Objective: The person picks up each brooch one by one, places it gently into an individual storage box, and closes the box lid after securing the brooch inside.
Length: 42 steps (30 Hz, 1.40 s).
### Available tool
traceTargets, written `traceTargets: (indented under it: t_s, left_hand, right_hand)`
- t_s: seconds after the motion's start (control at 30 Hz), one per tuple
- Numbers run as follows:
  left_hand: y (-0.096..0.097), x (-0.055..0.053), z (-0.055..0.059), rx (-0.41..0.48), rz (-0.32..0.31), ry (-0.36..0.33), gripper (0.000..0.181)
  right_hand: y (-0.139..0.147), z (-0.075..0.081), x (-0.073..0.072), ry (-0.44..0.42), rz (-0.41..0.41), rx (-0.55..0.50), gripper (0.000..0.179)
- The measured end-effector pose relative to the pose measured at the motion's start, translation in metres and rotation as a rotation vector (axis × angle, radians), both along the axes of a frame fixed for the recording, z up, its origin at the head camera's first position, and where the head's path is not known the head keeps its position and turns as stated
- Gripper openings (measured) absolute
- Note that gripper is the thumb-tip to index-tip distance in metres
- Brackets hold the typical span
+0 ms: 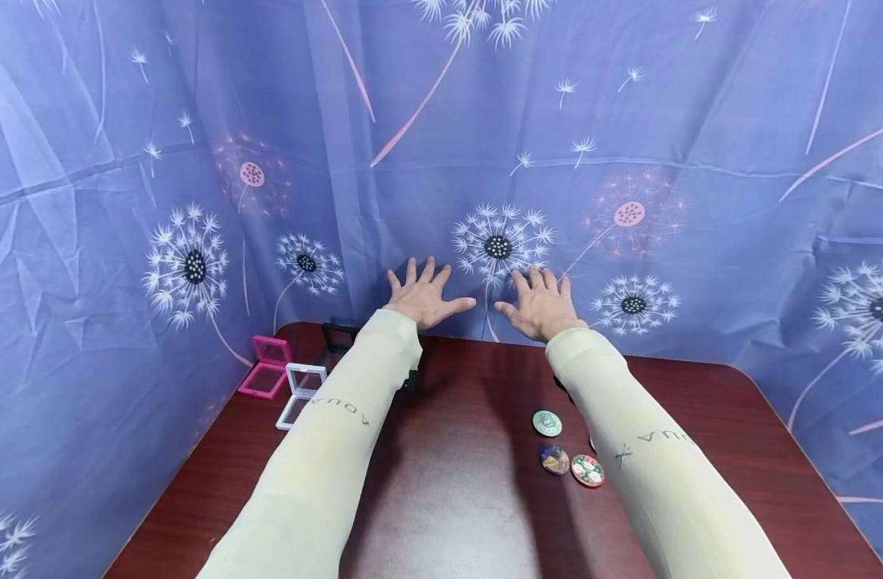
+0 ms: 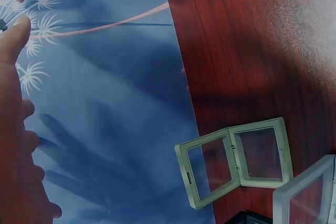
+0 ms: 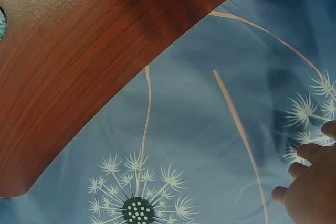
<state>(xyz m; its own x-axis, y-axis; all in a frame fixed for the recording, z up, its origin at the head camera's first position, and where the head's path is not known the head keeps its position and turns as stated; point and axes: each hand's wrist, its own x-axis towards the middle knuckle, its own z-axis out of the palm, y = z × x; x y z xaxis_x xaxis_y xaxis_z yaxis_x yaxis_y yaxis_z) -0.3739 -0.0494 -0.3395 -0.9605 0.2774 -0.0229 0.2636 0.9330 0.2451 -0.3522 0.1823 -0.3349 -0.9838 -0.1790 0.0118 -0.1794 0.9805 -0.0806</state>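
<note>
Both hands reach out past the table's far edge, fingers spread and palms turned toward the curtain. The left hand (image 1: 421,304) holds nothing; in the left wrist view its thumb and fingers (image 2: 16,38) show along the left side. Nothing is in the right hand (image 1: 540,307) either, its thumb pointing toward the left hand. Behind the left forearm stand hinged frames with clear panes: a pink frame (image 1: 266,368), a white frame (image 1: 301,396) and a black frame (image 1: 338,342) partly hidden by the sleeve. In the left wrist view, a pale greenish frame (image 2: 235,161) stands unfolded.
Beside the right forearm lie round badges: a green badge (image 1: 547,423), a dark multicoloured badge (image 1: 555,460) and a red-and-white badge (image 1: 588,471). Another round edge shows from under the right sleeve. A blue dandelion-print curtain (image 1: 427,104) hangs around the dark red wooden table (image 1: 456,450).
</note>
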Motion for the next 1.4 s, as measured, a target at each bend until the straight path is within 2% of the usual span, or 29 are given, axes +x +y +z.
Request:
traceTargets:
  t_s: [0.23,0.4,0.57,0.93,1.23,1.4]
  left_hand:
    - [-0.009,-0.004,-0.003,-0.044,0.018,0.004,0.103]
    - [-0.014,-0.008,-0.006,-0.089,-0.006,-0.003,0.115]
    - [-0.025,-0.007,-0.007,-0.118,0.001,-0.015,0.119]
    - [-0.054,-0.005,-0.016,-0.091,0.023,-0.079,0.104]
    - [-0.073,-0.008,-0.027,-0.049,0.012,-0.115,0.078]
    - [-0.078,-0.009,-0.036,-0.041,0.023,-0.155,0.064]
  right_hand:
    - [-0.002,-0.001,0.000,-0.012,0.006,-0.013,0.083]
    - [0.001,-0.003,0.002,-0.013,0.006,-0.046,0.083]
    - [0.002,-0.004,0.002,-0.010,0.025,-0.071,0.082]
    - [0.008,-0.017,0.006,-0.047,0.051,-0.050,0.078]
    - [0.017,-0.030,0.008,-0.084,0.040,-0.120,0.079]
    - [0.022,-0.037,0.008,-0.133,0.036,-0.117,0.081]
